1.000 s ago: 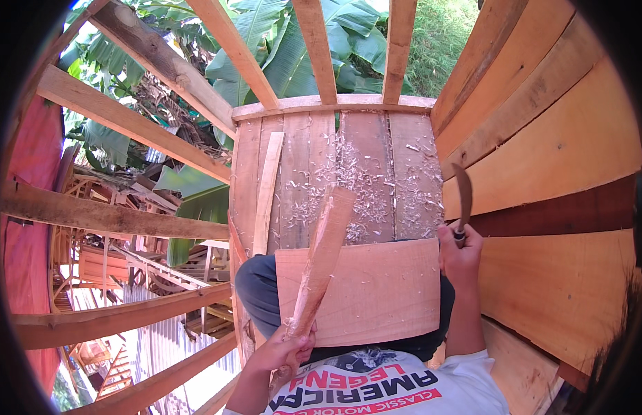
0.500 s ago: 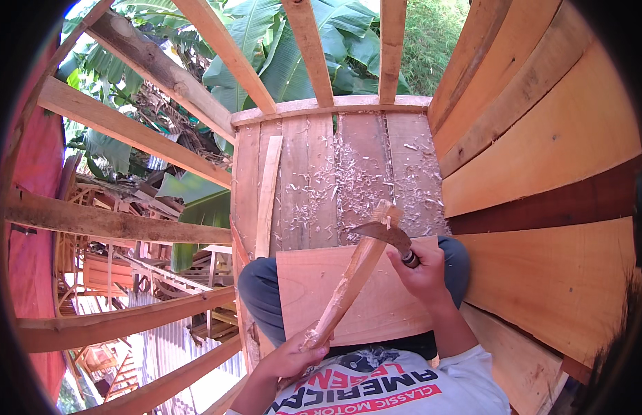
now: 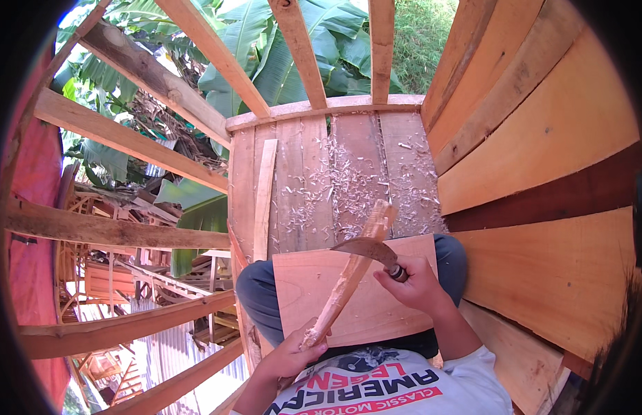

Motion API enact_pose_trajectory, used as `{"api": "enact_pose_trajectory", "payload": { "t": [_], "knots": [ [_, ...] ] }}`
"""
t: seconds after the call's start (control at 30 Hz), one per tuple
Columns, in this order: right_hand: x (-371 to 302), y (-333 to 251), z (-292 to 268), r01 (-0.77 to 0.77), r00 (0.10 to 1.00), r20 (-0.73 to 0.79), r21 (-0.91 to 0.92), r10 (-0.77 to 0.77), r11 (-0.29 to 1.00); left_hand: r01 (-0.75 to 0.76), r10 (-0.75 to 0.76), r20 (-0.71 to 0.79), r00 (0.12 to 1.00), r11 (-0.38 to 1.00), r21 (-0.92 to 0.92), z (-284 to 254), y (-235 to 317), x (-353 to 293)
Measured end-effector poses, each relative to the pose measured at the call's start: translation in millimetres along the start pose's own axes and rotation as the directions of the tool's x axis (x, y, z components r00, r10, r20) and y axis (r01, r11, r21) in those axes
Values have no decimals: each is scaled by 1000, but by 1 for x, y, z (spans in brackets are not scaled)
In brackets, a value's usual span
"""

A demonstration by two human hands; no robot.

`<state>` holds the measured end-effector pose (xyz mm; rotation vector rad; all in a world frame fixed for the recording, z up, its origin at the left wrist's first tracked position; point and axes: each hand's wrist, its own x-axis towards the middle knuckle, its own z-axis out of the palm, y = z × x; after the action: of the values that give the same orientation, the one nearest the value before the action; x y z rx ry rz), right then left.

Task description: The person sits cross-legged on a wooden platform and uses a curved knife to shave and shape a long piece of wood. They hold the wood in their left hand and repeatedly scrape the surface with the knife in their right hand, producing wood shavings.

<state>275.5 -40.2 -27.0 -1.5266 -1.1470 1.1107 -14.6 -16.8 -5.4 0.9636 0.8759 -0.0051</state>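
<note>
My left hand is closed around the near end of a rough wooden stick, which slants up and away to the right. In my right hand is a curved knife with a dark handle, gripped in closed fingers. Its sickle-like blade lies across the stick a little above the middle, pointing left. Beneath both, a flat wooden board rests across my lap between my bent knees. The stick's far end reaches past the board's far edge.
Wood shavings litter the plank floor ahead. A loose narrow strip lies along its left side. Slatted rails stand at the left and front, with solid wooden panels at the right. Banana leaves hang beyond.
My right hand and the knife have moved slightly nearer me and left along the stick. The left hand keeps its hold at the near end. The view has shifted a little.
</note>
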Motion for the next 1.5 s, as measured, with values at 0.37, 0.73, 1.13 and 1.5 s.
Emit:
{"api": "enact_pose_trajectory", "payload": {
  "t": [0.37,0.73,1.13,1.5],
  "knots": [
    [32,42,-39,160,615,-736,-236,-284,958,206,-76,259,963,825,-526,19,-23,-4],
    [-6,-7,-14,-37,997,65,33,35,999,-68,68,9,998,996,57,3,7,4],
    [-12,-22,-35,-360,886,450,508,115,782,-111,113,1,994,981,157,-4,6,0],
    [-8,-25,-42,-113,973,229,407,18,906,7,1,108,994,998,-70,-16,-5,-5]
  ]
}}
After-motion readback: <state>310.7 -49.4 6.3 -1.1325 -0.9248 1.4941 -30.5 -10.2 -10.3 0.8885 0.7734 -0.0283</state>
